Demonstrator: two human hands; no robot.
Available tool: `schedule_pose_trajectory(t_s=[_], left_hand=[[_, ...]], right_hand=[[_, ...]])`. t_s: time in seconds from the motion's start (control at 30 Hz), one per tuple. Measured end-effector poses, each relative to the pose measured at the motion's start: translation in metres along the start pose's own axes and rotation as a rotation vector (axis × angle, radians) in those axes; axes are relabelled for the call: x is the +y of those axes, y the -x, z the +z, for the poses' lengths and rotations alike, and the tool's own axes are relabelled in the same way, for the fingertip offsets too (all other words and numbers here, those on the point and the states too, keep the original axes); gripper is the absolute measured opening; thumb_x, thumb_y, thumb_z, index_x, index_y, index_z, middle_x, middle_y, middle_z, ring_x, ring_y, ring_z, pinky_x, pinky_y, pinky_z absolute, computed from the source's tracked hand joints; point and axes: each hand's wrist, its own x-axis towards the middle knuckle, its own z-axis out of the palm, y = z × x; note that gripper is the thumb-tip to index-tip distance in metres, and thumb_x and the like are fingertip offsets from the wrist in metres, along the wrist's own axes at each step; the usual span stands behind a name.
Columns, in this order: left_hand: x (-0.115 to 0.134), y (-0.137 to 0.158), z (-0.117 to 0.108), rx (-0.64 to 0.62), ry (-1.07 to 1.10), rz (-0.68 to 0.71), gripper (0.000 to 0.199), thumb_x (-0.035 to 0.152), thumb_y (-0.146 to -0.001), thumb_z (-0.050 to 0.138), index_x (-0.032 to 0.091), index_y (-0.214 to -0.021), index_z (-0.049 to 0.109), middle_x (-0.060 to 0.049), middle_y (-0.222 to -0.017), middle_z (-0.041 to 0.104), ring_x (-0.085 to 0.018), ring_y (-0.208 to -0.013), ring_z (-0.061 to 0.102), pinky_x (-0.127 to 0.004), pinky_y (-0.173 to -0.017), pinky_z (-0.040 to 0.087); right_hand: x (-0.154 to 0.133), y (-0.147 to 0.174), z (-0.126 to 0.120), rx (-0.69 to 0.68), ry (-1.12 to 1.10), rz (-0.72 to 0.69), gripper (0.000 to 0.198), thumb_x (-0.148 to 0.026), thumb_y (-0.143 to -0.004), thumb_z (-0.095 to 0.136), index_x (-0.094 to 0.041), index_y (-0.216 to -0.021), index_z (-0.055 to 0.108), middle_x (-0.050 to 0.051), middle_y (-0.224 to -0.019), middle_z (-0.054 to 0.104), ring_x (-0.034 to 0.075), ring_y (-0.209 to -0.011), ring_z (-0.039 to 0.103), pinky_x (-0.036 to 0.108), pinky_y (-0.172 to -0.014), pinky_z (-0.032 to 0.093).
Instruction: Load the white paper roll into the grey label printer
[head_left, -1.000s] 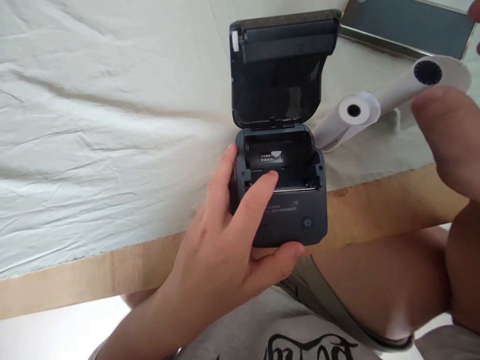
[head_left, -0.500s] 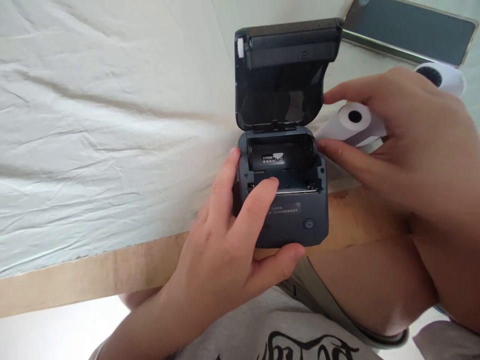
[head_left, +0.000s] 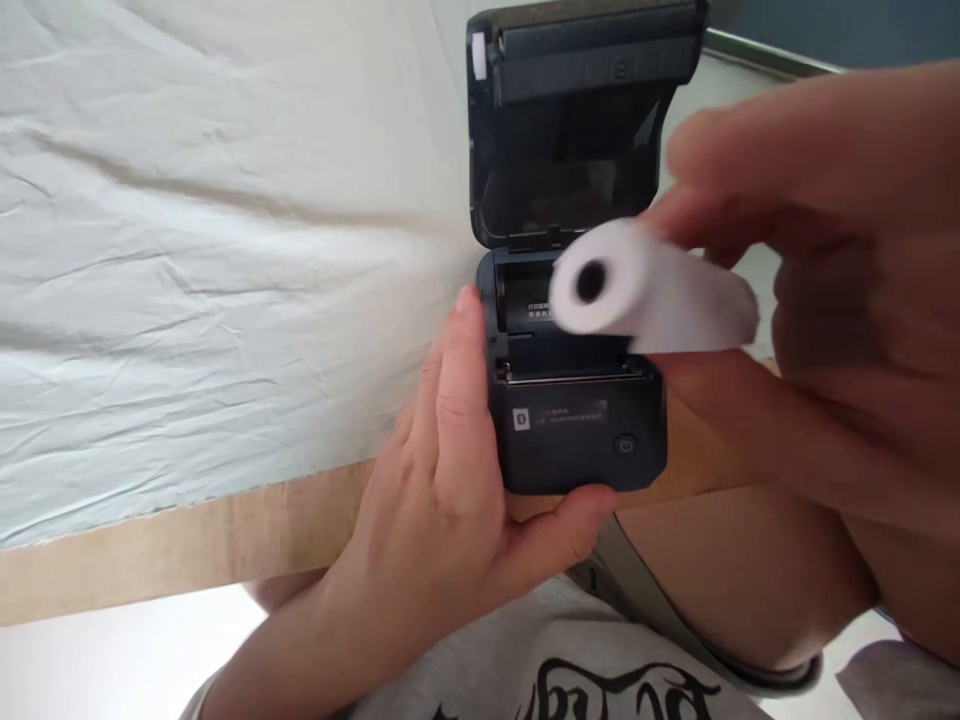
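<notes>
A small dark label printer [head_left: 570, 445] rests at the table's front edge with its lid [head_left: 570, 140] swung up. Its inner compartment [head_left: 525, 350] shows, partly covered by a white paper roll [head_left: 611, 275] with a dark hollow core. My right hand [head_left: 840, 250] grips that roll between thumb and fingers, tilted and raised over the right side of the compartment; it is a little blurred. Along the printer's left side and front edge, my left hand [head_left: 442, 480] is wrapped, fingers on the side and thumb at the front, steadying the body.
A wrinkled pale cloth [head_left: 225, 250] covers the table, and a bare wooden strip [head_left: 225, 535] runs along its front edge. At the upper right lies a phone [head_left: 847, 30], partly behind my right hand. My legs and shirt are below the edge.
My right hand has picked up the paper roll from beside the printer and brought it left and up over the compartment. My left index finger has moved off the compartment to the printer's side.
</notes>
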Motion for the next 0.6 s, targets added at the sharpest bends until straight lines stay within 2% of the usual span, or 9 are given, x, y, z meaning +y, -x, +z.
schedule_pose_trajectory(t_s=[0.13,0.27,0.4,0.6], left_hand=[[0.003,0.001,-0.002,-0.049,-0.055,-0.062,0.105,0.073,-0.123,0.053,0.017,-0.198,0.006,-0.029,-0.194,0.046,-0.048,-0.176,0.058,-0.062,-0.135,0.065],[0.005,-0.004,-0.010,-0.093,-0.089,-0.065,0.103,0.075,-0.124,0.047,0.014,-0.198,0.010,-0.031,-0.192,0.049,-0.046,-0.175,0.060,-0.057,-0.129,0.070],[0.003,-0.010,-0.018,-0.174,-0.076,-0.030,0.110,0.077,-0.122,0.055,0.014,-0.198,0.007,-0.032,-0.193,0.046,-0.046,-0.178,0.055,-0.057,-0.133,0.067],[0.002,-0.010,-0.022,-0.202,-0.043,-0.043,0.109,0.074,-0.123,0.056,0.014,-0.198,0.005,-0.031,-0.195,0.043,-0.046,-0.180,0.052,-0.058,-0.137,0.063]], right_hand=[[0.027,0.012,0.004,0.004,-0.057,-0.007,0.065,-0.088,-0.109,0.062,-0.036,-0.146,0.071,0.013,-0.138,0.070,0.027,-0.145,0.073,0.046,-0.105,0.076],[0.047,0.016,0.011,0.002,-0.108,-0.026,0.066,-0.089,-0.109,0.062,-0.036,-0.148,0.070,0.013,-0.140,0.070,0.028,-0.147,0.073,0.047,-0.105,0.078],[0.050,0.012,0.023,-0.020,-0.125,-0.044,0.070,-0.092,-0.108,0.060,-0.037,-0.149,0.070,0.013,-0.140,0.070,0.029,-0.149,0.073,0.048,-0.105,0.079],[0.046,0.012,0.033,-0.048,-0.179,-0.073,0.076,-0.098,-0.106,0.058,-0.038,-0.150,0.071,0.013,-0.141,0.070,0.030,-0.151,0.073,0.049,-0.106,0.081]])
